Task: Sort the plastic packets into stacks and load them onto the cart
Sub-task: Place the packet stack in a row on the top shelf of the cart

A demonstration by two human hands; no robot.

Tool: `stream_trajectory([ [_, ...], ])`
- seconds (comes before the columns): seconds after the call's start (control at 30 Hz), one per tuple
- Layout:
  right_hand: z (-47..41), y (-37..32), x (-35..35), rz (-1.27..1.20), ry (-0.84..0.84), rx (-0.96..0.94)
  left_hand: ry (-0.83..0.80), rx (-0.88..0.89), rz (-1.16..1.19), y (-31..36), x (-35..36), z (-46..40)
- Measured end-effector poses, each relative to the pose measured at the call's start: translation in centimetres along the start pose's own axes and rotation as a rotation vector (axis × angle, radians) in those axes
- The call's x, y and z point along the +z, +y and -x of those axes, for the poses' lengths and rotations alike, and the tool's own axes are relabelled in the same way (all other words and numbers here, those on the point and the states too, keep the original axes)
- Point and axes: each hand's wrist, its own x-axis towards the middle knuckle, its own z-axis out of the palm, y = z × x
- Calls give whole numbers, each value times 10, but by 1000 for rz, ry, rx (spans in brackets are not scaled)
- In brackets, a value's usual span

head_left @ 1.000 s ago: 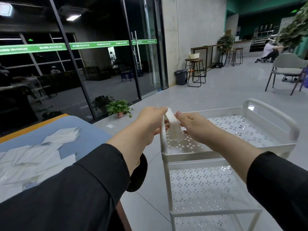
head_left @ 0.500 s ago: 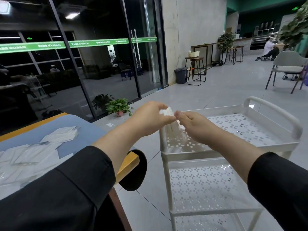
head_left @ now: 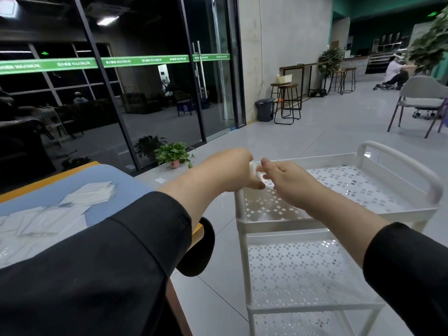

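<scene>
Lower right of the frame, I see the white cart (head_left: 339, 209) with its perforated top tray, handle at the far right. At lower left, the blue-topped table (head_left: 60, 187) holds loose plastic packets (head_left: 89, 194) spread flat, one fanned pile near its far edge. At centre frame, above the cart's near-left corner, my left hand (head_left: 230, 170) curls round a small stack of packets (head_left: 253, 169), only a white sliver showing between the hands. My right hand (head_left: 288, 175) meets it, thumb and forefinger apparently pinching the stack's edge. I judge these light, thin and slick, prone to fanning apart, so I would clamp across the flat faces, squaring the edges before lowering.
</scene>
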Motion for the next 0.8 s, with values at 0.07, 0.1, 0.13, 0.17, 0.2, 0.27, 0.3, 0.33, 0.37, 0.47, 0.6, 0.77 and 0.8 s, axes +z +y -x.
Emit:
stream_trajectory([
  [0.07, 0, 0, 0, -7, -3, 0, 21, 3, -52, 3, -1, -5],
  [0.1, 0, 0, 0, -9, -6, 0, 20, 9, -69, 4, -2, -8],
  [0.13, 1, 0, 0, -9, -5, 1, 10, 10, -79, 4, -3, -9],
  [0.17, 0, 1, 0, -8, -2, 4, -6, 8, -83, 5, -4, -9],
  [0.2, -1, 2, -1, -7, 7, 7, -24, 9, -77, 4, -5, -8],
  [0.27, -3, 5, -2, -16, 31, 12, -70, 34, -41, 0, -9, -6],
  [0.3, -4, 6, -2, -27, 39, 16, -103, 52, -31, -2, -12, -4],
  [0.33, -4, 7, -3, -39, 44, 20, -137, 66, -38, -5, -16, -2],
  [0.37, -5, 8, -3, -53, 49, 20, -165, 72, -61, -7, -19, -1],
  [0.47, -6, 7, -2, -84, 45, 11, -183, 80, -130, -4, -24, -2],
  [0.6, -5, 7, -2, -85, 84, 3, -95, 110, -113, -1, -19, -8],
  [0.77, -4, 7, -4, -92, 119, 3, -53, 108, 43, -2, -17, 0],
  [0.8, -3, 6, -4, -93, 122, -1, -30, 106, 57, -3, -16, 2],
])
